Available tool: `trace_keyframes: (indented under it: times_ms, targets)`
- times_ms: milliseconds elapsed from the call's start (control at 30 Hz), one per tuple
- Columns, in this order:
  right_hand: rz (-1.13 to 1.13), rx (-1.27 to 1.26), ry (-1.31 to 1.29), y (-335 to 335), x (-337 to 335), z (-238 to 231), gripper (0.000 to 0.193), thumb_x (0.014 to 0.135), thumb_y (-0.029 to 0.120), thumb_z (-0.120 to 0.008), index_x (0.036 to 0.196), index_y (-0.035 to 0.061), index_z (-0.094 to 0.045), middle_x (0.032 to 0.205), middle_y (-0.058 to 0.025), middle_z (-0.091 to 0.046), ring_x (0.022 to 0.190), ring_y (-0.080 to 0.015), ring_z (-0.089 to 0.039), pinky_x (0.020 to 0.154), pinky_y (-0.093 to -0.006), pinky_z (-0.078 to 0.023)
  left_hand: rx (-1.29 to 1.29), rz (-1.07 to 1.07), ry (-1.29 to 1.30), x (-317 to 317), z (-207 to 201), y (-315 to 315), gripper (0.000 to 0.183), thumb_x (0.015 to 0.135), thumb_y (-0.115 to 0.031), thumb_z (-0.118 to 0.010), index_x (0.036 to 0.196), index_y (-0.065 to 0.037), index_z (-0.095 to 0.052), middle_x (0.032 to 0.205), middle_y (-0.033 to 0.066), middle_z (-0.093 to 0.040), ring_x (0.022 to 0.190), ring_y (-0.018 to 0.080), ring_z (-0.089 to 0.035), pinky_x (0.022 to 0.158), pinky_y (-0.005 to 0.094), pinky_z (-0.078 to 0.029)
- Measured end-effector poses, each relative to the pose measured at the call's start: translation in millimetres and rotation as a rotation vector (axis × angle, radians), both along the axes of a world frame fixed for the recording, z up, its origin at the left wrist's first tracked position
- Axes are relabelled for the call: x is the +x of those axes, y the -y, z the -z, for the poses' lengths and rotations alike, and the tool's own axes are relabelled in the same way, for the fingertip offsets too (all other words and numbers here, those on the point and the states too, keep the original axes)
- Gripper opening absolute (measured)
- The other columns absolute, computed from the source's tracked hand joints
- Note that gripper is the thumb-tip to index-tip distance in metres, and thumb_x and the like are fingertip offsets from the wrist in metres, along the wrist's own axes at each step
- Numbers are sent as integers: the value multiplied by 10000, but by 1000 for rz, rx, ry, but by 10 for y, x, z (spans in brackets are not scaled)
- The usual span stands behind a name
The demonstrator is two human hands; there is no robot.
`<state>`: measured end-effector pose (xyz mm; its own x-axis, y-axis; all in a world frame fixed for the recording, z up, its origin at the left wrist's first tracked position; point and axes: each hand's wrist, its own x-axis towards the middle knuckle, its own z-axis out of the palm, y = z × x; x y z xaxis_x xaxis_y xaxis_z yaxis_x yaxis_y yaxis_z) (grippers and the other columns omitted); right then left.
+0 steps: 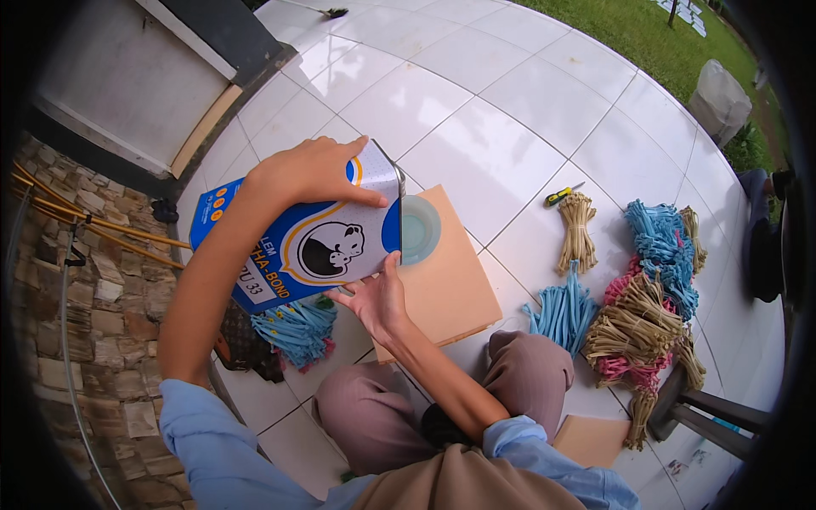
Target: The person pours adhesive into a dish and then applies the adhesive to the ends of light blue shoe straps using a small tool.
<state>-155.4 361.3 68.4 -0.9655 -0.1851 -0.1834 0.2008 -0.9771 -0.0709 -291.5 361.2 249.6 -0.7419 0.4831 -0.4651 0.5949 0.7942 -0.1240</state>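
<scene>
A big rectangular glue can (340, 225), blue and white with an animal picture, is held tipped on its side. My left hand (319, 170) lies over its upper side, gripping it with fingers and thumb. From below, my right hand (380, 299) clasps the can near its right end, thumb up along the edge. That end hangs over a translucent round bowl (419, 229), partly hidden by the can, with something pale inside. Under the bowl is a flat tan board (459, 293). Whether anything flows from the can is hidden.
Bundled blue strands (563, 314), tan bundles (637, 319) and pink ones lie to the right. A yellow-handled screwdriver (561, 195) is beyond them. More blue strands (293, 327) lie left, beside a dark bag (246, 340). A dark wooden stool (714, 412) stands at the lower right.
</scene>
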Motion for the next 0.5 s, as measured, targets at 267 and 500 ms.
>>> trace_keyframes:
  times_ms: [267,500]
  targets:
    - [1,-25,-22,173,19,6,792,895,636,-260,1425,75,-85,1454,-186,-199,1328,-385,-262,1024,-603,-291,75,27,-29,-83,15,306,1101,566,-717,-634,1375,-19,-365,1072,282,-588,992,391,-595,821,420,-490]
    - [-9,-113,-36,250,78,-54,840,877,666,-287,1437,76,-82,1476,-159,-163,1361,-344,-186,1062,-590,-211,4,47,-46,-4,-24,239,1097,565,-717,-633,1358,-1,-384,1054,285,-598,1003,396,-591,835,418,-488]
